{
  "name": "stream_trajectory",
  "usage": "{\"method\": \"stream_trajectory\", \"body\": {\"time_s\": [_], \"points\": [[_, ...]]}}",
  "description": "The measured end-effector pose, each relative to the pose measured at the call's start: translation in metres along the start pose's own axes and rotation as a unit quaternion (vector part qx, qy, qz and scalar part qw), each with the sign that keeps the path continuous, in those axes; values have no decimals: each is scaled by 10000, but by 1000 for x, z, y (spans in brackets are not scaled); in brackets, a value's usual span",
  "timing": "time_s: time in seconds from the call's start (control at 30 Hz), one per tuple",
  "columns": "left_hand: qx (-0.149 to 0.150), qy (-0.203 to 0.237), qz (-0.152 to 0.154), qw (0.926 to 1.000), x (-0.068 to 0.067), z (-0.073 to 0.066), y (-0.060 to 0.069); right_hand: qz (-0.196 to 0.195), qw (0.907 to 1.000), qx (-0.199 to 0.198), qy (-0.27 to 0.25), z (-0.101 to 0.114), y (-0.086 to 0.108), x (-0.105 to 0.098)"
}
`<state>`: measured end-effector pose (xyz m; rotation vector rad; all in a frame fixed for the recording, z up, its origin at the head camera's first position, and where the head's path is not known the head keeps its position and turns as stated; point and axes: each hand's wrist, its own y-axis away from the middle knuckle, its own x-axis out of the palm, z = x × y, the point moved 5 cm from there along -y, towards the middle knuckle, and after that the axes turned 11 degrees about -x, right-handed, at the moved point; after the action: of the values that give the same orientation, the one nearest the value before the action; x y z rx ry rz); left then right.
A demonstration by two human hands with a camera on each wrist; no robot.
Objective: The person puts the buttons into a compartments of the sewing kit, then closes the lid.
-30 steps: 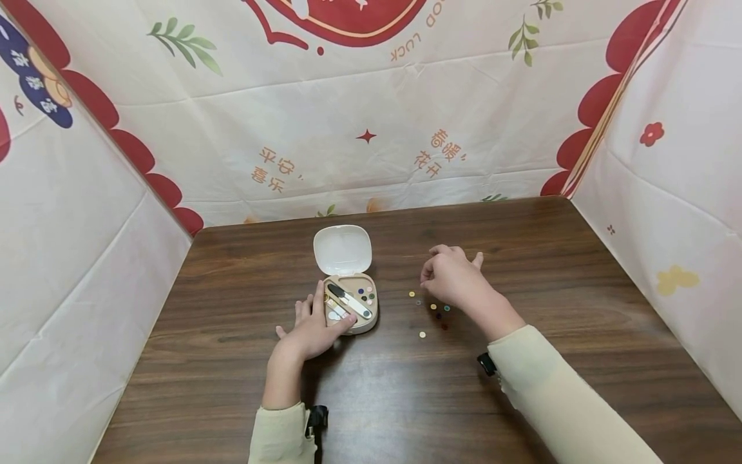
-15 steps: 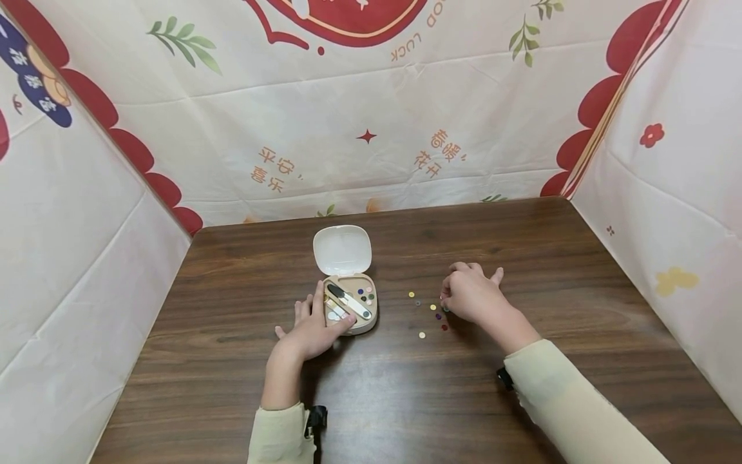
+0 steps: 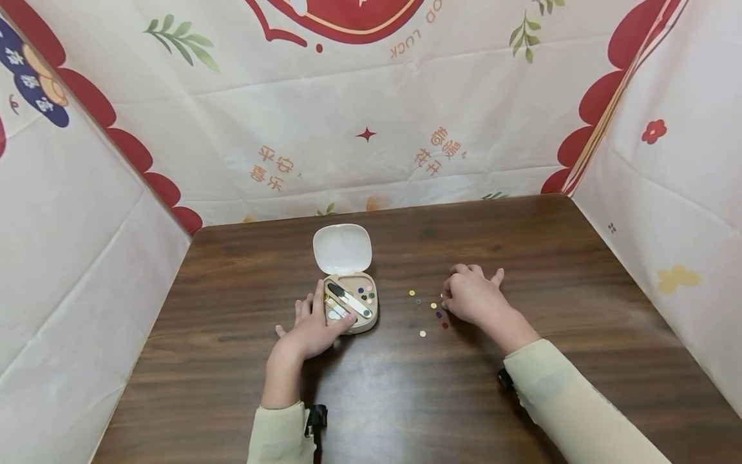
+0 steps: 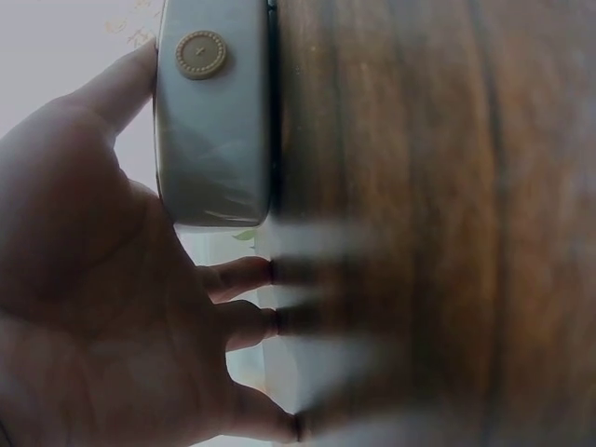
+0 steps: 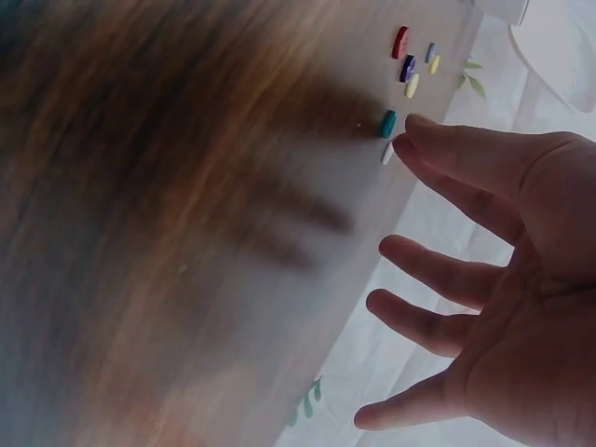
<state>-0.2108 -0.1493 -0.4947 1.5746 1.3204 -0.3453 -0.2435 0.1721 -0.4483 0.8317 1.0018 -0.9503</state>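
Observation:
In the head view a small sewing kit box (image 3: 365, 325) lies with its white lid (image 3: 342, 249) raised, holding several buttons (image 3: 369, 296) and a black-and-white tool (image 3: 350, 300). My left hand (image 3: 310, 332) steadies its near left corner, thumb on the front rim and index finger along the side. The other left fingers touch the table. My right hand (image 3: 475, 296) hovers low over loose buttons. In the right wrist view, its thumb and index tips are together beside a teal button (image 5: 387, 124) and a white button (image 5: 387, 153). Whether they touch either is unclear.
Left of the right hand are scattered yellow (image 3: 433, 306), purple (image 3: 438, 315), red (image 3: 445, 325) and cream buttons (image 3: 422, 334) on the brown wooden table (image 3: 232, 386). Printed white cloth (image 3: 371, 96) walls in the back and both sides.
My right hand has moved right and toward me, down to the teal button, then nearly stopped. The left hand and the box have stayed in place.

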Motion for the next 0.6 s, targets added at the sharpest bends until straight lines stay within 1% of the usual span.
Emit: {"method": "stream_trajectory", "body": {"time_s": [0.07, 0.1, 0.13, 0.27, 0.3, 0.33, 0.5, 0.6], "points": [[-11, 7, -13, 10000, -2, 0, -2, 27, 10000, -36, 16, 2, -2, -3], [0, -10, -25, 10000, -4, -2, 0, 24, 10000, -65, 48, 4, -3, -4], [-20, -24, 12, 10000, -3, -2, -1, 33, 10000, -66, 65, 4, -2, -4], [8, -48, -3, 10000, -3, -2, -4, 15, 9998, -39, 210, 6, -2, -2], [13, -46, -1, 10000, -4, -3, -2, 17, 9997, -31, 236, 6, -2, -2], [-4, -35, 12, 10000, -2, -2, -4, 33, 9997, -15, 235, 5, -2, -1], [2, 68, -31, 10000, -2, 0, -4, 82, 9998, 19, 152, 2, -4, 2], [29, 96, -70, 9999, -3, 0, -3, 38, 9999, 27, 105, 0, -6, 3]]}}
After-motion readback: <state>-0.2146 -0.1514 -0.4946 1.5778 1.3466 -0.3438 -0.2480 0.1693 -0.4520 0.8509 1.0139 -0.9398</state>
